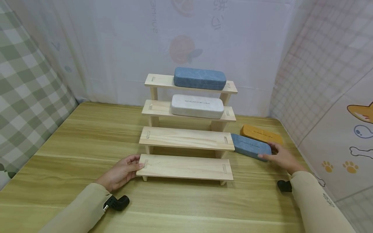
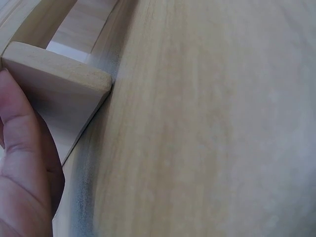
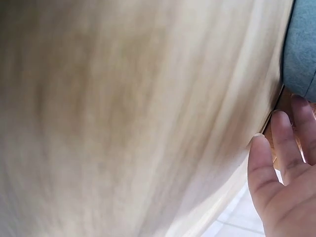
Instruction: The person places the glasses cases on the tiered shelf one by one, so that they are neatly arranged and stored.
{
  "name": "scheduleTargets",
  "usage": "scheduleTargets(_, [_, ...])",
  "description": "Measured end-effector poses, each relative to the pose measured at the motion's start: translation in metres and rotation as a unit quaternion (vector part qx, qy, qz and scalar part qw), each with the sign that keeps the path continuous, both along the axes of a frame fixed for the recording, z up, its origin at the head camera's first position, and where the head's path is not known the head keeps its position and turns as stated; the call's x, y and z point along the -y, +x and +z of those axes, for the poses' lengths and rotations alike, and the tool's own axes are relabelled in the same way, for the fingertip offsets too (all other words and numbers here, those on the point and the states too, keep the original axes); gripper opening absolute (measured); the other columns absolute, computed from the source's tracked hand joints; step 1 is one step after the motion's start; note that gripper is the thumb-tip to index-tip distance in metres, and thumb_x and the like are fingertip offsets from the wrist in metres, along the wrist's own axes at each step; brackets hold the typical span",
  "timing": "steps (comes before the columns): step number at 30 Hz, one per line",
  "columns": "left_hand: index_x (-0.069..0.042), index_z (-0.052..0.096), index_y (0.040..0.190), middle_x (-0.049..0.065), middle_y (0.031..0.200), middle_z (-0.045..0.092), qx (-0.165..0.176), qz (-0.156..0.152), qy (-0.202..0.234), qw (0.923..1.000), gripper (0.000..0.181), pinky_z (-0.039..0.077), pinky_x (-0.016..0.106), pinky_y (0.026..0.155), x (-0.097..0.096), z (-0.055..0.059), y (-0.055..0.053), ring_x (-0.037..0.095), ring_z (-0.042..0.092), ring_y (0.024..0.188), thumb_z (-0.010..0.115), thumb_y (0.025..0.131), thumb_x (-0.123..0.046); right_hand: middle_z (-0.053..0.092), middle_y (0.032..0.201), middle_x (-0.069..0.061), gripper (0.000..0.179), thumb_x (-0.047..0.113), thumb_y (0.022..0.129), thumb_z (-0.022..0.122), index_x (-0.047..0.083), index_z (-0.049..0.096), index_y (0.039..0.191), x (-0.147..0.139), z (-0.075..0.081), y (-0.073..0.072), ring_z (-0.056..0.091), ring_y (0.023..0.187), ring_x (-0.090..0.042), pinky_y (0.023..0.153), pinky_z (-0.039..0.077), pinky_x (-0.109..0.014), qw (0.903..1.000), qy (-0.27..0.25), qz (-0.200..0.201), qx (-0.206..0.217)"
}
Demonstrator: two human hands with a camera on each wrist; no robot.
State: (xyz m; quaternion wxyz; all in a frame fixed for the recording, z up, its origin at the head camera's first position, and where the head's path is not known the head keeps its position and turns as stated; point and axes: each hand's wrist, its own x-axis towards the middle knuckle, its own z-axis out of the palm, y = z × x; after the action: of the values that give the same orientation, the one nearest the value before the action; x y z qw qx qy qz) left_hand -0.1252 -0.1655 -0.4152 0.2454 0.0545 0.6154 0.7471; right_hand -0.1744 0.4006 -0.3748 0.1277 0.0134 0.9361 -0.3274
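Observation:
A stepped wooden display rack (image 1: pixel 186 138) with several tiers stands on the table. My left hand (image 1: pixel 123 171) grips the left end of its lowest tier, thumb on the top face; the left wrist view shows fingers against the board's end (image 2: pixel 64 64). On the right, my right hand (image 1: pixel 282 157) holds the right end of a blue glasses case (image 1: pixel 250 146), thumb at the front corner and fingers at the back. In the right wrist view the outer fingers (image 3: pixel 261 168) extend beside the case (image 3: pixel 301 49). The case lies on the table, its left end close to the rack.
Another blue glasses case (image 1: pixel 199 78) sits on the top tier, and a white one (image 1: pixel 197 106) on the tier below. An orange case (image 1: pixel 261 134) lies behind the held one. Printed cloth (image 1: pixel 122 48) hangs behind and on both sides of the table (image 1: pixel 73 145).

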Motion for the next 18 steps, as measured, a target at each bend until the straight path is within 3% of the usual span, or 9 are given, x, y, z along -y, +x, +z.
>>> scheduleTargets(18, [0.016, 0.016, 0.143, 0.003, 0.112, 0.057, 0.003, 0.001, -0.005, 1.0, 0.061, 0.052, 0.023, 0.086, -0.0001, -0.0007, -0.0004, 0.008, 0.059, 0.099, 0.052, 0.097, -0.004, 0.024, 0.14, -0.042, 0.099, 0.031, 0.083, 0.076, -0.018, 0.014, 0.144, -0.0005, -0.0036, -0.0045, 0.03, 0.126, -0.053, 0.101, 0.03, -0.062, 0.9999, 0.006, 0.012, 0.001])
